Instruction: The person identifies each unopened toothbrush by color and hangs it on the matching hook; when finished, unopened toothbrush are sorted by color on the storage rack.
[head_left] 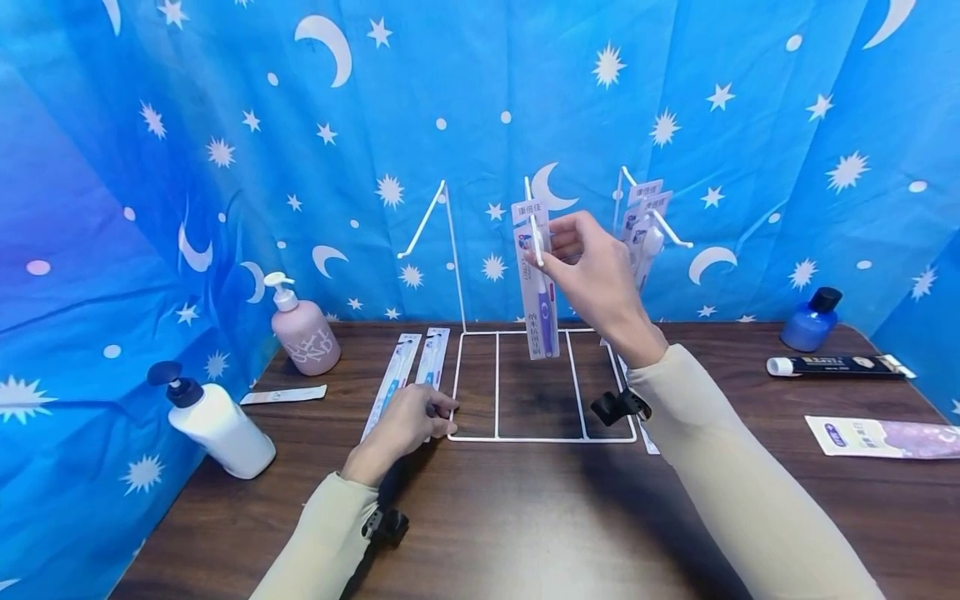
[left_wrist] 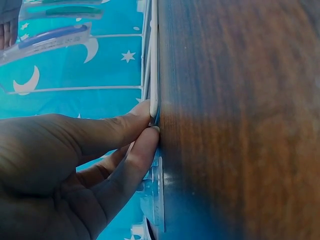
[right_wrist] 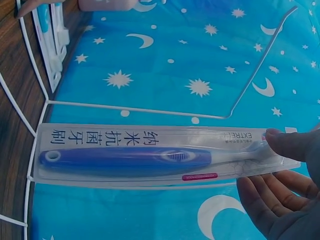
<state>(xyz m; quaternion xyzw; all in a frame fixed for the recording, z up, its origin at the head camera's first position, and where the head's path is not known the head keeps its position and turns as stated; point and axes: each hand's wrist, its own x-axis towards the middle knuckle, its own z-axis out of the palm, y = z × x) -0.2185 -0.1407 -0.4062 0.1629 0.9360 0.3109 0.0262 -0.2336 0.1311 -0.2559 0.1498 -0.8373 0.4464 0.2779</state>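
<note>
From my remote seat I see the brown wood-grain tabletop (head_left: 480, 517) carrying a slim, smooth white wire rack (head_left: 540, 439). My left grip (head_left: 408, 419) pinches the rack's front-left corner, seemingly to steady it. My right grip (head_left: 592, 258) is clamped on the flat, glossy, long-bodied purple toothbrush pack (head_left: 550, 321), which looks threaded on the rack's round-tipped middle hook (head_left: 536, 242). I judge this the hanging step; the next move calls for easing the pack back along that prong, then letting go.
</note>
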